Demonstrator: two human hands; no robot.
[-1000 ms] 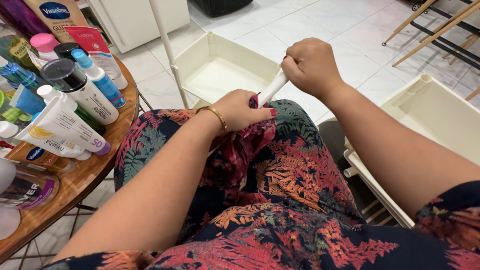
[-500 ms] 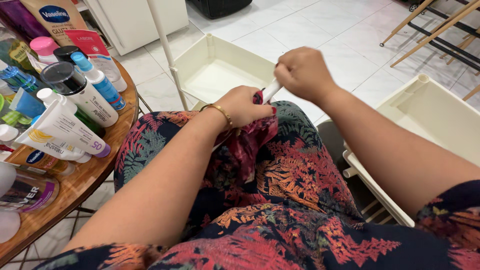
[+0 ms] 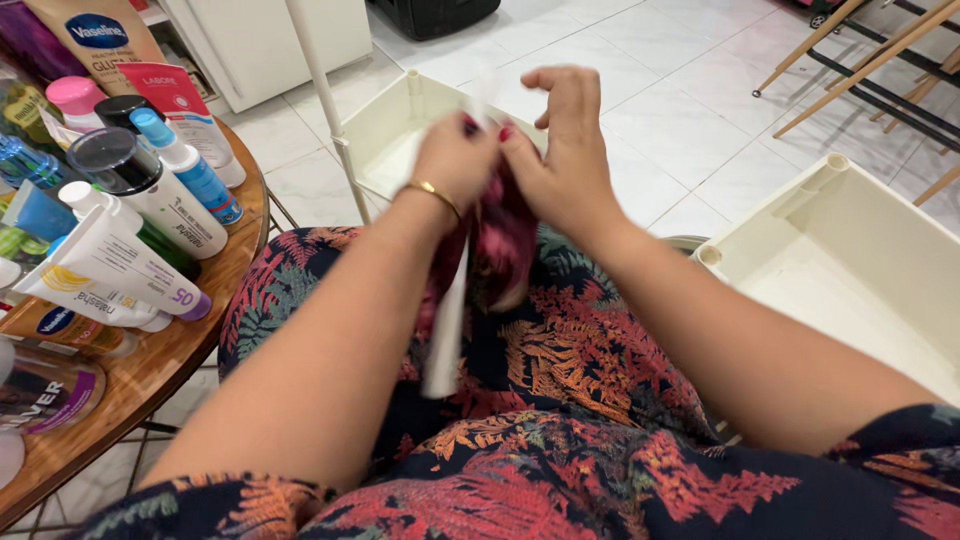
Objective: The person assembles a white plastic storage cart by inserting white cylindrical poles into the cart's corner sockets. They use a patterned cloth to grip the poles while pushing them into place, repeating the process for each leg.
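My left hand [image 3: 452,168] is raised over my lap and closed around a white plastic tube [image 3: 443,340] and a dark red cloth [image 3: 505,235]. The tube hangs almost upright. Its lower end is over my patterned dress and its top is blurred above my fingers. My right hand [image 3: 568,155] presses against the left one, its thumb pinching the cloth and its index finger curled above. The cloth bunches and hangs down between both wrists.
A round wooden table [image 3: 190,345] at the left is crowded with lotion tubes and bottles [image 3: 150,190]. A cream plastic tray [image 3: 385,125] lies on the tiled floor ahead, another tray [image 3: 850,250] at the right. A thin white pole [image 3: 325,100] rises beside the table. Wooden legs [image 3: 850,60] cross the far right.
My right hand has let go of the tube's upper end and come onto the cloth. Both hands rose, and the tube swung from slanting up-right to nearly upright over my lap.
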